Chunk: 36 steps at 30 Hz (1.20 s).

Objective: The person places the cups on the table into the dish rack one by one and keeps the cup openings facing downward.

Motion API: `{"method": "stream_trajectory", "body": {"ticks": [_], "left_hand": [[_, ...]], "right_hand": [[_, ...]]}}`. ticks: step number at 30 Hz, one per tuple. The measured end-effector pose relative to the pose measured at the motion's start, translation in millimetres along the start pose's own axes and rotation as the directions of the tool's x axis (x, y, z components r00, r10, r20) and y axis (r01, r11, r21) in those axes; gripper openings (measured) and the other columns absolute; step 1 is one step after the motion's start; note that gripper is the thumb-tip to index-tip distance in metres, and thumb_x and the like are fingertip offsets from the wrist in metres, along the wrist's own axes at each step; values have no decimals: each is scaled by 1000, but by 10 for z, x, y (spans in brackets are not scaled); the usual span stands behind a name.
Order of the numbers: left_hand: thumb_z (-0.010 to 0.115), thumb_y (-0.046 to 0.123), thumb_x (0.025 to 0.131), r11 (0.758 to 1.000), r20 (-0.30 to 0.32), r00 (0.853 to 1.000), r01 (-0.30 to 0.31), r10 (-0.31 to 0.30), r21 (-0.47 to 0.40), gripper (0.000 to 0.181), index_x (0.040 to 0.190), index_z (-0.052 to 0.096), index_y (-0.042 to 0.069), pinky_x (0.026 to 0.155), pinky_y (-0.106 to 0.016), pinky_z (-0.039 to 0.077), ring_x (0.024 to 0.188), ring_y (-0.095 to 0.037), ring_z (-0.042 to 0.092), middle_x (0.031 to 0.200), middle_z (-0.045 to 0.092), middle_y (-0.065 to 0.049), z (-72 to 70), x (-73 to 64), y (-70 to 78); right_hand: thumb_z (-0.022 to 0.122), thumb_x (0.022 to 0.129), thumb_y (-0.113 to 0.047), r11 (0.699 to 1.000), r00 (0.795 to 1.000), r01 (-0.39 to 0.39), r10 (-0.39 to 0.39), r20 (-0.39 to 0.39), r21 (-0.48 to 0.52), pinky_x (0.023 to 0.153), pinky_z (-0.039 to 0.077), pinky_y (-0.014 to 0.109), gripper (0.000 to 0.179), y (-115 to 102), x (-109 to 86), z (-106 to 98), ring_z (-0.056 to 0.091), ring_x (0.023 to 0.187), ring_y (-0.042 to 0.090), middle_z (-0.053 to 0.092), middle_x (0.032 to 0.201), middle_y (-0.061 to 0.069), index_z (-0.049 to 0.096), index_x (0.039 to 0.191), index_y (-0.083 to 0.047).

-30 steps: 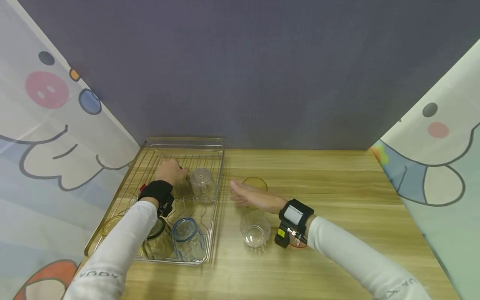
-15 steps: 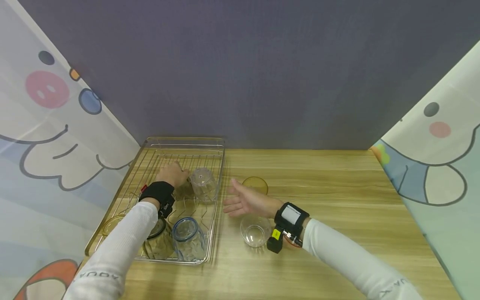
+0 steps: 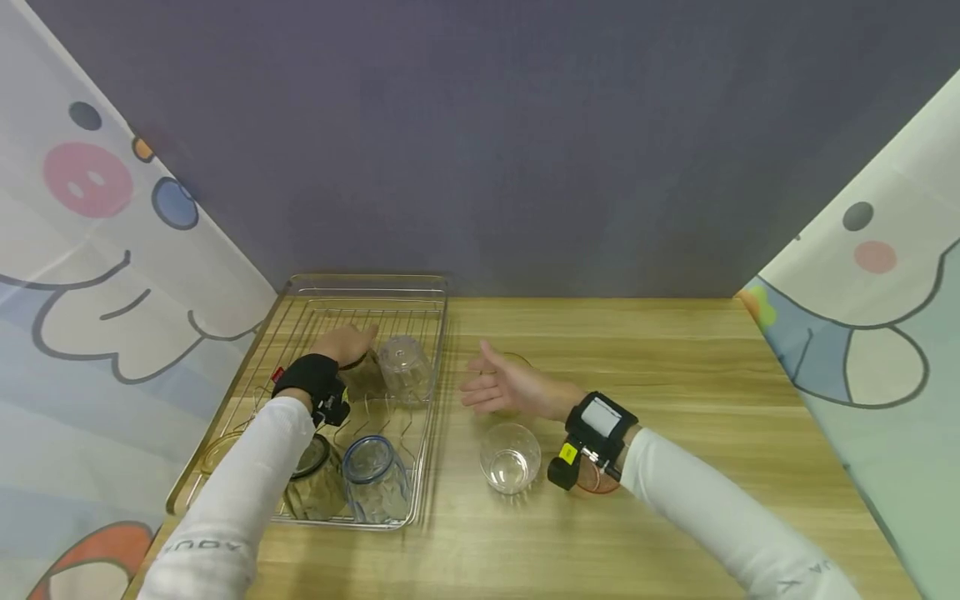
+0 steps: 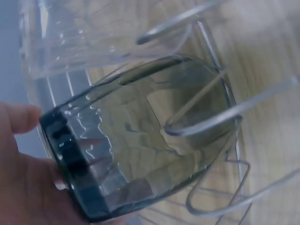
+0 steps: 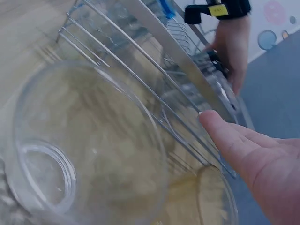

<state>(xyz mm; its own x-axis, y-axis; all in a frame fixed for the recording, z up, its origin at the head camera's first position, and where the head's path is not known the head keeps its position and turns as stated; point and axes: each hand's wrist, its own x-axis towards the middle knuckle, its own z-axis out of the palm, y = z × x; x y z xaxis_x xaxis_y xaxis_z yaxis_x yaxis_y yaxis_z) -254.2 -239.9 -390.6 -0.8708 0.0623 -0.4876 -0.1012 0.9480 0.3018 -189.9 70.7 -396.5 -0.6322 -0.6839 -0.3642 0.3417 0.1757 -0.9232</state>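
In the head view my left hand (image 3: 345, 343) is over the wire rack, holding the thick base of a smoky grey glass (image 3: 363, 379). The left wrist view shows fingertips (image 4: 28, 117) at that dark base (image 4: 75, 159), with the glass lying between wire prongs. An upside-down clear glass (image 3: 405, 371) sits right beside it. My right hand (image 3: 517, 390) hovers above the table with fingers extended and thumb raised, holding nothing. Behind it an amber glass (image 3: 519, 358) is mostly hidden. A clear glass (image 3: 510, 460) stands just in front of that hand.
The wire rack (image 3: 367, 289) fills the table's left side. Along its front are a dark-rimmed glass (image 3: 315, 492), a blue-rimmed glass (image 3: 378, 492) and an amber-rimmed one (image 3: 219, 450) partly behind the sleeve. A red-rimmed glass (image 3: 600, 482) shows under the right wrist camera.
My right hand has turned from palm-down to thumb-up and has lately shifted slightly to the right. My left hand stays at the smoky glass, more of which now shows below the fingers.
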Motion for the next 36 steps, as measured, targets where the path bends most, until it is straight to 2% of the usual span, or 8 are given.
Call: {"method": "stream_trajectory", "body": {"ticks": [4, 8, 11, 15, 21, 27, 32, 36], "left_hand": [[8, 52, 105, 986, 54, 998, -12, 22, -168, 79, 154, 10, -10, 118, -66, 16, 146, -56, 7, 159, 3, -36, -44, 4, -79], [6, 57, 103, 935, 100, 993, -26, 66, -355, 79, 157, -1, 0, 118, -68, 9, 147, -55, -4, 161, -9, -32, -69, 35, -143], [7, 56, 104, 894, 89, 990, -56, 106, -444, 75, 158, -6, 5, 118, -70, 5, 147, -54, -10, 161, -13, -30, -139, -6, -127], [7, 59, 102, 871, 6, 996, -79, 94, -485, 79, 157, -10, 6, 118, -70, 0, 147, -53, -15, 161, -18, -28, -295, -87, -129], [12, 69, 97, 864, -126, 992, -81, 21, -497, 94, 154, -18, 0, 118, -69, 10, 147, -55, -6, 160, -21, -29, -479, -169, -128], [16, 76, 93, 869, -183, 981, -142, 60, -475, 98, 158, -9, 7, 117, -68, 15, 149, -52, 4, 164, -6, -26, -539, -219, -20], [20, 81, 90, 859, -274, 956, -226, 106, -460, 101, 159, -2, 10, 117, -65, 19, 149, -49, 12, 165, 4, -23, -548, -271, 95], [23, 79, 91, 851, -349, 923, -308, 159, -426, 98, 160, 2, 13, 119, -63, 19, 150, -45, 16, 165, 9, -20, -555, -326, 181]], "right_hand": [[7, 103, -61, 999, 999, 34, -34, -9, -29, 116, 37, 49, 83, -56, -81, -120, 44, 138, 44, 37, 152, 32, 12, 156, 3], [7, 104, -58, 997, 997, 73, -73, -19, -24, 116, 37, 51, 80, -103, -169, -255, 40, 139, 46, 35, 153, 32, 13, 155, 3], [8, 104, -56, 995, 994, 97, -97, -43, 14, 117, 35, 51, 79, -141, -232, -365, 37, 140, 48, 30, 153, 35, 9, 156, 4], [11, 103, -59, 992, 989, 119, -116, -89, 38, 118, 32, 52, 82, -212, -330, -499, 34, 141, 50, 28, 154, 36, 8, 156, 4], [10, 103, -60, 992, 982, 126, -128, -135, -29, 119, 30, 55, 81, -286, -497, -676, 34, 142, 48, 28, 156, 32, 8, 157, 1], [13, 104, -60, 989, 983, 108, -120, -135, -98, 119, 30, 54, 80, -315, -607, -783, 33, 144, 44, 28, 158, 28, 7, 158, -1], [18, 105, -56, 966, 983, 70, -109, -148, -247, 118, 32, 54, 72, -343, -748, -827, 36, 144, 41, 36, 157, 22, 15, 158, -7], [30, 106, -52, 897, 980, 6, -94, -177, -443, 116, 34, 55, 65, -362, -903, -829, 40, 142, 39, 42, 154, 19, 26, 155, -10]]}}
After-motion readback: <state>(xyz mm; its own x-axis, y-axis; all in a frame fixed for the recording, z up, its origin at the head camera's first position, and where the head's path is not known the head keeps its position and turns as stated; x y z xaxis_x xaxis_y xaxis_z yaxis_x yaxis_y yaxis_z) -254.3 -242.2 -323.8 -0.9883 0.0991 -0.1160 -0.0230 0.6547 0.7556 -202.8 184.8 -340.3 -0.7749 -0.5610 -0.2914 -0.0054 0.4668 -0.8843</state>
